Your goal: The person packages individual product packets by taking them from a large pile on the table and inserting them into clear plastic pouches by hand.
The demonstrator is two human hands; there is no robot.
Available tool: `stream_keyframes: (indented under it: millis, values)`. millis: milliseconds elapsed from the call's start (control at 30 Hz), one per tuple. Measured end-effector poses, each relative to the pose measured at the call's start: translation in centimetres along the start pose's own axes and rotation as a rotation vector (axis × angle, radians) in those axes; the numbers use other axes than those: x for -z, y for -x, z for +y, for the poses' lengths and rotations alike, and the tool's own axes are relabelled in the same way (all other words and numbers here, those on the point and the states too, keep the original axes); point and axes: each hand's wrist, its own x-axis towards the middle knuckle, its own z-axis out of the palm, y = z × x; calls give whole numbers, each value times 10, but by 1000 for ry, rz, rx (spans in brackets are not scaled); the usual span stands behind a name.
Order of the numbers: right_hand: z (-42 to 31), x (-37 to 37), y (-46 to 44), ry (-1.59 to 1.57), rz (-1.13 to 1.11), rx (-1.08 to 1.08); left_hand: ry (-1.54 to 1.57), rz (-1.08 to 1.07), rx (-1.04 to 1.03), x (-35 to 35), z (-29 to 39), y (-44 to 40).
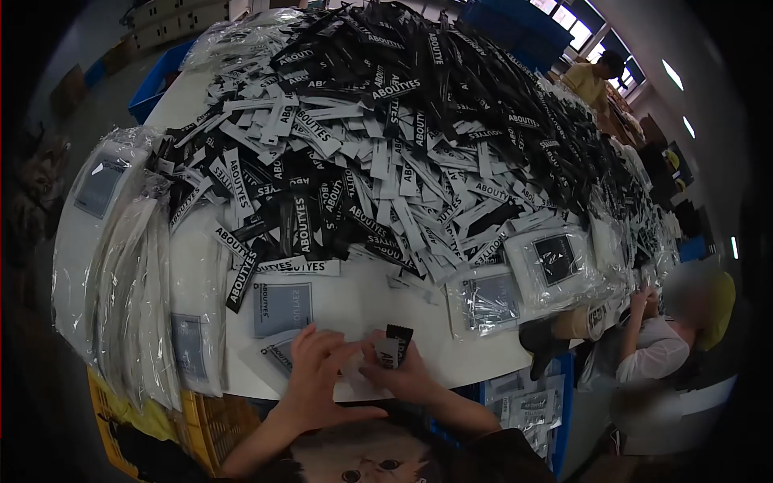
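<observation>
Centrally, right hand holding sachets, heap beyond

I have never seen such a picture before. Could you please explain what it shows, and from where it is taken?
There is no machine here, only a person's left hand and right hand, both bare. This single picture comes from a camera worn on that person's head, looking forward and down. On the white table lies a big heap of black and white packets, with large clear plastic bags at the picture's left. The right hand holds at least one printed packet; whether the left hand grips anything is unclear.
</observation>
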Motion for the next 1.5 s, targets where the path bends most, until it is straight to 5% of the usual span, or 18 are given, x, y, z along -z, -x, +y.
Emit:
stream_keyframes:
  millis: [133, 333, 400, 467, 500, 733, 800, 867, 900, 933, 1000, 1033, 1067, 1133, 1233, 1367, 1433, 1500]
  values:
    - [3, 4, 3, -37, 67, -97, -62, -20, 120, -18, -7, 2]
    - [-26, 11, 2, -558, 140, 514, -96, -166, 242, -15, -7, -2]
    - [-10, 5, -6, -612, -19, 567, 21, -133, 254, -14, -3, -7]
    - [-7, -6, -6, -171, 42, 362, 11, -150, 272, -12, -4, -5]
    - [0, -8, -4, -372, 3, 300, 4, -153, 294, -11, -6, -4]
    - [17, -1, 3, -454, 87, 219, 144, -72, 334, 17, -19, -7]
    - [7, -7, 1, -540, 166, 291, 278, -298, 448, 32, -33, -1]
    - [-1, 5, 3, -268, 434, 334, 261, -230, 420, 32, -31, -2]
    - [8, 17, 4, 221, 512, 374, 252, -160, 399, 31, -29, -1]
    - [7, 19, 6, 222, 501, 375, 249, -151, 404, 30, -27, -2]
    - [4, 18, 10, 580, 120, 317, 276, -199, 500, 31, -23, -1]
    - [5, 26, 11, 543, -64, 109, 270, -196, 502, 32, -24, 0]
    - [9, 34, 10, 544, -69, 113, 268, -248, 476, 31, -25, 2]
    - [21, 48, 8, 282, -453, 31, 269, -292, 451, 28, -24, 3]
    - [42, 41, -2, 307, -513, -124, 241, -340, 317, 21, -17, 2]
    - [34, 22, -2, 501, -390, -253, 214, -442, 432, 22, -18, 2]
    - [48, 27, 0, -151, -180, -159, 205, -500, 498, 22, -22, 4]
    - [37, 20, 5, -279, -125, -77, 588, -134, 673, 16, -20, 7]
